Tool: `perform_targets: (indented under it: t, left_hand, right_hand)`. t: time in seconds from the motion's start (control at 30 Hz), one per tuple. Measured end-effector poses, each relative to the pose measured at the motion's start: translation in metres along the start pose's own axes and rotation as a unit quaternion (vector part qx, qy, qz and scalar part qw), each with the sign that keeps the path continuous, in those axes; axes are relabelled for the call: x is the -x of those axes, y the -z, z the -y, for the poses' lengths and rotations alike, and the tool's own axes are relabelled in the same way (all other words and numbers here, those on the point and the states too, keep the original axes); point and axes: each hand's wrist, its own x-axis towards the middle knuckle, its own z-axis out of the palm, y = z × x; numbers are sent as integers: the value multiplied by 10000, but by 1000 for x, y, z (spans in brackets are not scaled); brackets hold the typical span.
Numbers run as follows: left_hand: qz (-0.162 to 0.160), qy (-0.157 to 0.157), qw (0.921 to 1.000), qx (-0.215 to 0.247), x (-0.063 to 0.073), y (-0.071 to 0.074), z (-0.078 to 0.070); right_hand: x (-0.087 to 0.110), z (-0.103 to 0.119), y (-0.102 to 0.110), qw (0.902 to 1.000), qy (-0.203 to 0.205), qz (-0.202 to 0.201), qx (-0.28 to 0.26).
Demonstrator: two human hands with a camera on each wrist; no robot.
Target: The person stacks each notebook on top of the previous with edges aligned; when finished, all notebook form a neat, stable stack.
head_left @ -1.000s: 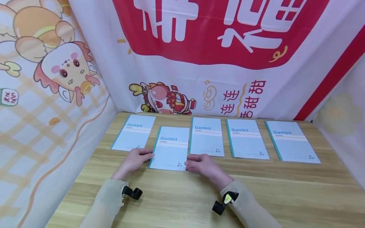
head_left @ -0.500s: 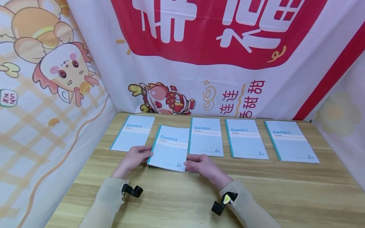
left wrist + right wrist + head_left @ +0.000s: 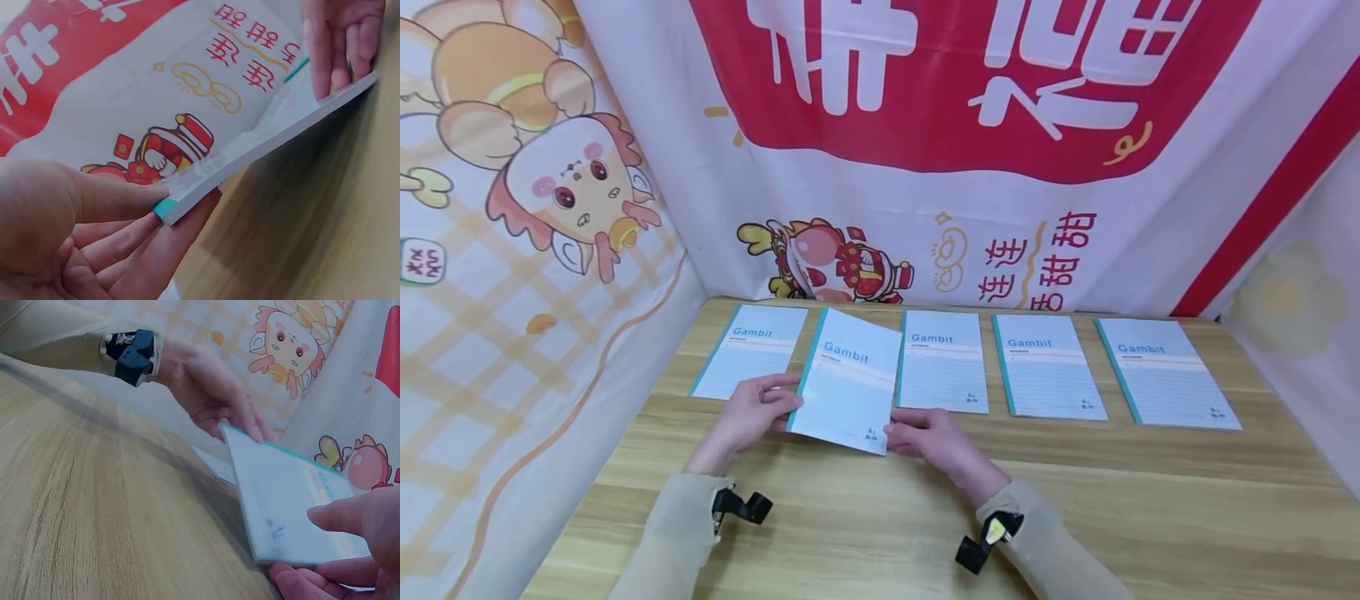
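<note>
A light blue Gambit notebook (image 3: 846,383) with a teal spine is tilted, its left side raised off the table. My left hand (image 3: 756,415) pinches the spine edge near the lower corner, thumb above and fingers beneath, as the left wrist view shows. At the opposite edge, my right hand (image 3: 932,437) grips the lower right corner; in the right wrist view its thumb (image 3: 340,515) lies over the cover, with fingers under the edge.
Matching notebooks lie flat in a row: one notebook (image 3: 752,350) to the left, then a notebook (image 3: 943,362), a notebook (image 3: 1048,367) and a notebook (image 3: 1168,375) to the right. A printed cloth (image 3: 865,192) hangs behind the wooden table (image 3: 865,525).
The held notebook was flat on the table; its left side and far edge have risen, and it now tilts. My left hand has lifted slightly. The other notebooks have not moved.
</note>
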Motion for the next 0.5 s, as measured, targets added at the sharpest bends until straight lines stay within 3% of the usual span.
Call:
perform_targets:
  t: [0.23,0.5]
  left_hand:
    - [72,-115,9995,301,2,3,-9]
    - [108,-145,9989,441,-2,-4,-13]
  right_hand:
    - [1,-1,-3,9990,157,-267,-323]
    - [1,3,1,9938,361,-660,-822]
